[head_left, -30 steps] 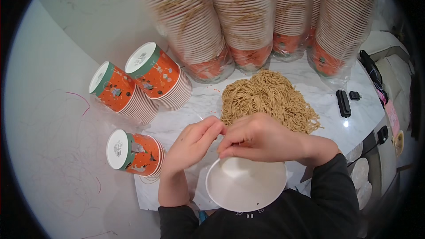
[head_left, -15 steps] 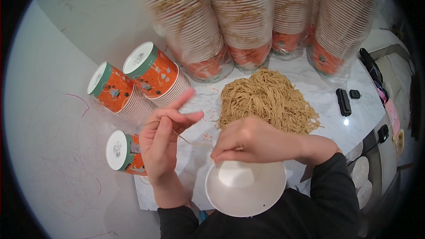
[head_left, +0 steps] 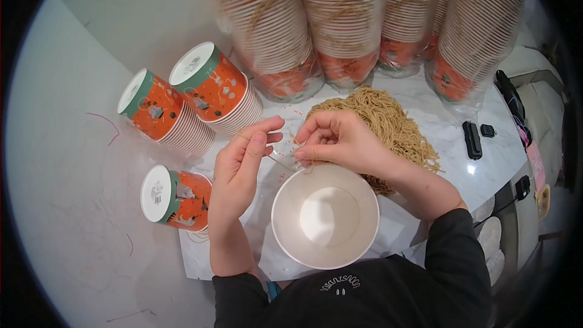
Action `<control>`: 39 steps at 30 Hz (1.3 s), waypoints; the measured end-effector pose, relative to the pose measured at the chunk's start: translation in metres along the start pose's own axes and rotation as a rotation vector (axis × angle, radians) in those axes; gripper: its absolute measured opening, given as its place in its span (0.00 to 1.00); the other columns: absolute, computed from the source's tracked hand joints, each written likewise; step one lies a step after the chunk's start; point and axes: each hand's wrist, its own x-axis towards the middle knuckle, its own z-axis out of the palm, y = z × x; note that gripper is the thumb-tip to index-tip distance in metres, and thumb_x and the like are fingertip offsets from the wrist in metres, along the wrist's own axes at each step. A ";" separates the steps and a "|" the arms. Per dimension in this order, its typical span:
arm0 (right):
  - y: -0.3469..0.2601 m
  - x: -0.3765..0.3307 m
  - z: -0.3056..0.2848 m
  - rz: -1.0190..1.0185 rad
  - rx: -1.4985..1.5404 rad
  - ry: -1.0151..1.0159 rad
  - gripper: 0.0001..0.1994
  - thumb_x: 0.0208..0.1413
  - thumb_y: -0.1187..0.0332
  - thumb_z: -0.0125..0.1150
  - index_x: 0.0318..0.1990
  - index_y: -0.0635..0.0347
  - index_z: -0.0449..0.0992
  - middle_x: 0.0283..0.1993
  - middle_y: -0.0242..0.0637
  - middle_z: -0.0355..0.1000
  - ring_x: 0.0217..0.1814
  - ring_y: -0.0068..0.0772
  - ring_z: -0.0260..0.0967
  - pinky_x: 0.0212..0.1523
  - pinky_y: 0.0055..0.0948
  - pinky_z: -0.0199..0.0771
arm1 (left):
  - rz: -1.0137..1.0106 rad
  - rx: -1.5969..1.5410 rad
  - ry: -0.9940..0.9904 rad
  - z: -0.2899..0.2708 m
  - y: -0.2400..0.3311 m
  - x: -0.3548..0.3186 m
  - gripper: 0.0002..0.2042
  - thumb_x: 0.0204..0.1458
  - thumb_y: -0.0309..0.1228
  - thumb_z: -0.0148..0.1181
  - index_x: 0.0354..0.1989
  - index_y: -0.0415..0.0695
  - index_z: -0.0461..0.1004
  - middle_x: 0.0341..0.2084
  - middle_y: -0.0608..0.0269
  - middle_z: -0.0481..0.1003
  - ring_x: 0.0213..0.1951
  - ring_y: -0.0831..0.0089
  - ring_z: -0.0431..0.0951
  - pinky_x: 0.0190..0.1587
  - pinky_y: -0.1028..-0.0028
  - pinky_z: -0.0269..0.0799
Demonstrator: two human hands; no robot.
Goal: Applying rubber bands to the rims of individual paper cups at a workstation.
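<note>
A thin tan cord (head_left: 279, 162) runs from my left hand (head_left: 238, 164) toward my right hand (head_left: 343, 140). The thumb of my left hand presses the cord against its fingers. My right hand's thumb and fingertips are pinched at the far rim of a white paper tub (head_left: 288, 215), where the cord seems to end between them. Facing up, the tub shows its bare inside, close to my body. Just behind my right hand lies a loose heap of tan cords (head_left: 395, 121), partly covered by that hand and forearm.
At the left, two nested stacks of orange and green paper tubs (head_left: 209, 85) lie tilted, with another tub group (head_left: 191, 200) nearer. Tall plastic-wrapped tub stacks (head_left: 346, 18) stand at the back. Small black devices (head_left: 472, 140) sit on the right of the marbled table (head_left: 498, 158).
The tub has tipped so its inside faces up. My right hand has moved up to its far rim, and my left-hand fingers have drawn together around the cord.
</note>
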 end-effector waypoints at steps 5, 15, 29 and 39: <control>0.004 0.002 0.006 0.031 -0.241 0.039 0.08 0.59 0.73 0.70 0.42 0.66 0.81 0.33 0.31 0.80 0.33 0.15 0.75 0.34 0.19 0.75 | 0.039 0.038 -0.044 0.006 0.006 0.000 0.24 0.73 0.41 0.42 0.63 0.33 0.72 0.62 0.50 0.73 0.58 0.62 0.78 0.58 0.65 0.75; 0.000 -0.009 0.019 -0.234 -0.463 -0.039 0.07 0.57 0.69 0.68 0.37 0.64 0.83 0.31 0.40 0.80 0.31 0.26 0.77 0.35 0.30 0.75 | 0.211 -0.171 -0.078 0.012 0.000 0.001 0.23 0.74 0.38 0.41 0.67 0.35 0.69 0.64 0.51 0.70 0.59 0.64 0.74 0.57 0.66 0.74; 0.018 0.010 -0.001 -0.069 -0.146 -0.088 0.08 0.68 0.68 0.61 0.43 0.65 0.78 0.35 0.27 0.75 0.37 0.14 0.69 0.39 0.20 0.71 | -0.342 -0.170 -0.059 -0.014 -0.019 0.015 0.19 0.66 0.28 0.50 0.63 0.36 0.73 0.47 0.52 0.82 0.41 0.72 0.85 0.41 0.73 0.79; 0.015 0.008 -0.002 -0.045 -0.234 -0.056 0.08 0.68 0.67 0.60 0.42 0.65 0.77 0.35 0.27 0.75 0.37 0.14 0.68 0.38 0.20 0.71 | -0.192 0.366 -0.139 -0.006 0.007 -0.001 0.11 0.54 0.30 0.69 0.31 0.33 0.78 0.23 0.64 0.78 0.26 0.80 0.73 0.32 0.79 0.70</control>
